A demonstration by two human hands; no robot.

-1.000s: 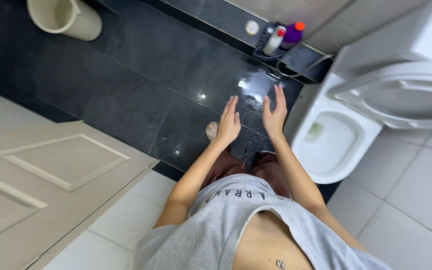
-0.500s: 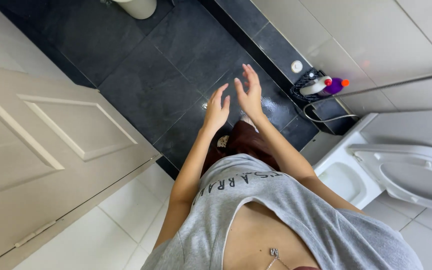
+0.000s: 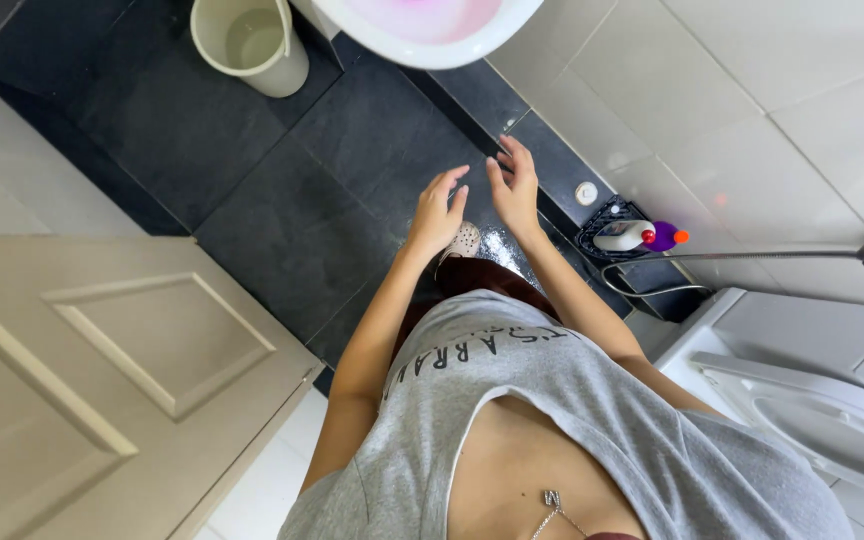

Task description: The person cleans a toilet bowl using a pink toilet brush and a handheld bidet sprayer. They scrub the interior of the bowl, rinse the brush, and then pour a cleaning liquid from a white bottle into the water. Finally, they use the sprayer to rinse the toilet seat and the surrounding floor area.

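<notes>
I look down at a dark tiled bathroom floor [image 3: 282, 200]. My left hand [image 3: 437, 213] and my right hand [image 3: 514, 188] are held out in front of me, close together but apart, fingers spread and relaxed. Neither hand holds or touches anything. Below them shows a light perforated shoe [image 3: 464, 240] on my foot and a wet, shiny patch of floor. A white washbasin [image 3: 427, 35] with pink liquid inside hangs at the top, beyond my hands.
A cream bucket [image 3: 252, 45] stands at the top left. A beige panelled door [image 3: 102, 380] fills the left. A black holder with a white bottle and a purple bottle [image 3: 642, 237] sits by the white tiled wall. A toilet [image 3: 822, 420] is at the lower right, a metal hose above it.
The view has swung: toilet now lower right, basin and bucket now at the top. My hands stay raised and empty, drifting from the wet floor patch toward the basin.
</notes>
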